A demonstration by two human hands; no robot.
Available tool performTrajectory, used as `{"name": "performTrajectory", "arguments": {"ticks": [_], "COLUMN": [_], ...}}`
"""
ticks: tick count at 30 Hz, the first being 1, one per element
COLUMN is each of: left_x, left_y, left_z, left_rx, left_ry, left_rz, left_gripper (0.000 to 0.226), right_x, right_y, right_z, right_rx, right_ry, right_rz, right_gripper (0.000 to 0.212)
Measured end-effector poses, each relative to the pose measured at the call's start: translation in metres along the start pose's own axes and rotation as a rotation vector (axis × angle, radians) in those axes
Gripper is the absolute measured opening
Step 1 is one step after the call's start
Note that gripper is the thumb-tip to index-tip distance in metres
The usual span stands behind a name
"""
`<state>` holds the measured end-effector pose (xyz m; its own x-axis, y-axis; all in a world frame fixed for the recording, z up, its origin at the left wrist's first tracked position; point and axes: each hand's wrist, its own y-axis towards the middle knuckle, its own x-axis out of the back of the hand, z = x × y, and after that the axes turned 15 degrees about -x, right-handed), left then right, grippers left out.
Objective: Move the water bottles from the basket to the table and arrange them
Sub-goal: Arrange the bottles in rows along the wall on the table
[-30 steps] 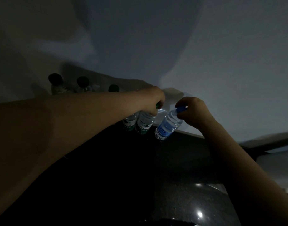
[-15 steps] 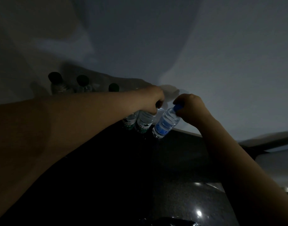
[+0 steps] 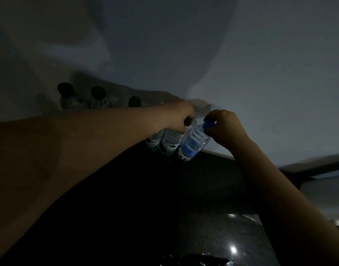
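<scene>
The scene is dim. A row of water bottles stands along the back of the dark table (image 3: pixel 203 198) against the wall. My left hand (image 3: pixel 181 117) grips the top of a green-labelled bottle (image 3: pixel 170 144), with another green-labelled bottle (image 3: pixel 153 143) just left of it under my forearm. My right hand (image 3: pixel 225 127) pinches the blue cap of a blue-labelled bottle (image 3: pixel 193 144), which leans to the right with its base on the table beside the green one. Three dark-capped bottles (image 3: pixel 96 96) stand farther left. The basket is not in view.
A pale wall rises directly behind the bottles. The table's right edge and a dark bar (image 3: pixel 308 167) lie at the right. Crinkled dark plastic (image 3: pixel 197 260) shows at the bottom edge.
My right hand has brought the blue-labelled bottle slightly left, closer to the green-labelled bottles. My left hand stays on its bottle top.
</scene>
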<state>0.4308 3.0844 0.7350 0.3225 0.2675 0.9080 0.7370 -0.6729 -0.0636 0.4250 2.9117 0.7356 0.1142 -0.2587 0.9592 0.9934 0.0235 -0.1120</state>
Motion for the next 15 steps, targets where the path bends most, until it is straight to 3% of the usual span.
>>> {"name": "performTrajectory", "arguments": {"ticks": [15], "left_x": [-0.0026], "left_y": [0.0022], "left_z": [0.0004], "left_rx": [0.015], "left_ry": [0.008], "left_rz": [-0.023], "left_gripper": [0.028], "right_x": [0.0049], "right_y": [-0.0062], "right_z": [-0.0052], "right_rx": [0.086], "right_ry": [0.028], "right_rz": [0.048], "right_gripper": [0.031]}}
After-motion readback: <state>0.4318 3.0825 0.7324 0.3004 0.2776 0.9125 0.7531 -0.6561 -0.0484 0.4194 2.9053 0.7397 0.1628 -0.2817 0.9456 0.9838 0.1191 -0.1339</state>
